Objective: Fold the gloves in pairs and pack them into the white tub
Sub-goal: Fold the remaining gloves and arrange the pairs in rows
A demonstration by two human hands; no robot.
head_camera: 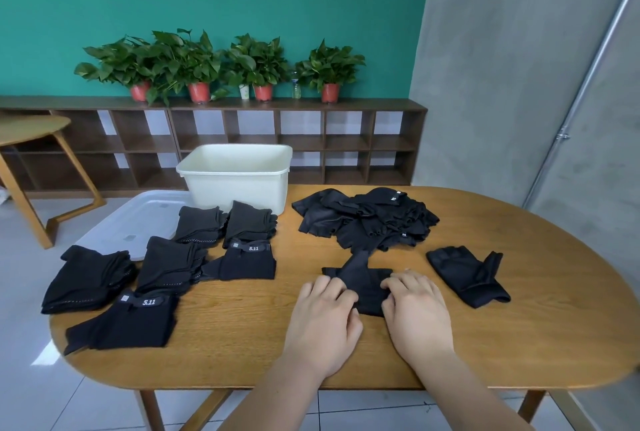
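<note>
Head view: oval wooden counter. Clear lid flat at far left. White tub at far edge beside it. Folded pairs in rows at left. Loose glove pile right of tub. Left-hand grip and right-hand grip clamped on black glove, near centre, pinching its side edges. Single glove flat to its right.

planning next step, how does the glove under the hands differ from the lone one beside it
The held glove is gripped by the left hand and right hand; the lone glove lies untouched. The held glove sits square-on; the lone glove lies slanted. Both are black, on the table.
</note>
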